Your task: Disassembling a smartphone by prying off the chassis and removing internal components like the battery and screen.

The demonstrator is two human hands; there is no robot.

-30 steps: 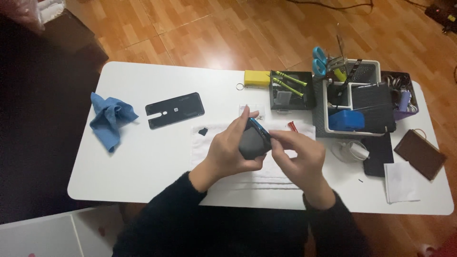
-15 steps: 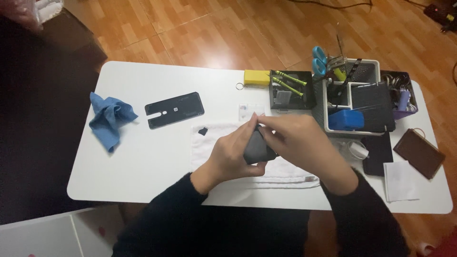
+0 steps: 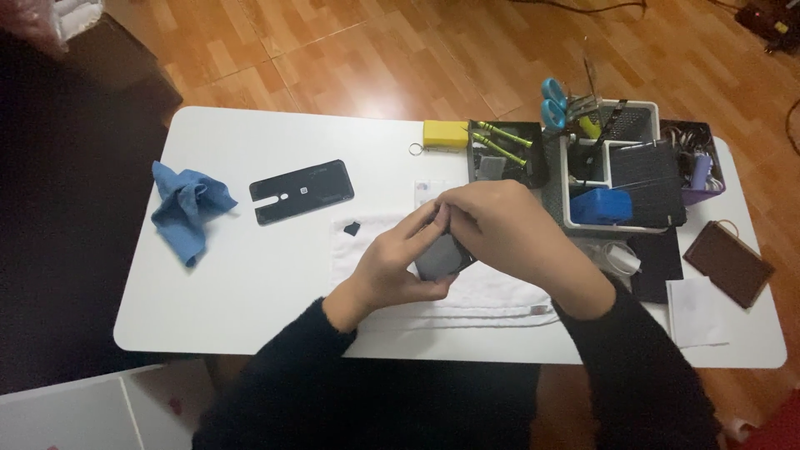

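Observation:
My left hand grips a dark smartphone body from below, tilted above a white cloth on the white table. My right hand covers the phone's top end, fingertips pinched at its upper edge; what they pinch is hidden. A black phone back cover lies flat to the left. A small black part rests on the cloth's left corner.
A crumpled blue cloth lies at far left. A yellow block, a black tray with screwdrivers and a white tool caddy with blue scissors stand at the back right. A brown wallet and white paper lie right.
My right hand moved up from the phone's right side to cover its top end. The phone tilted and its blue edge is now hidden. My left hand stays under it.

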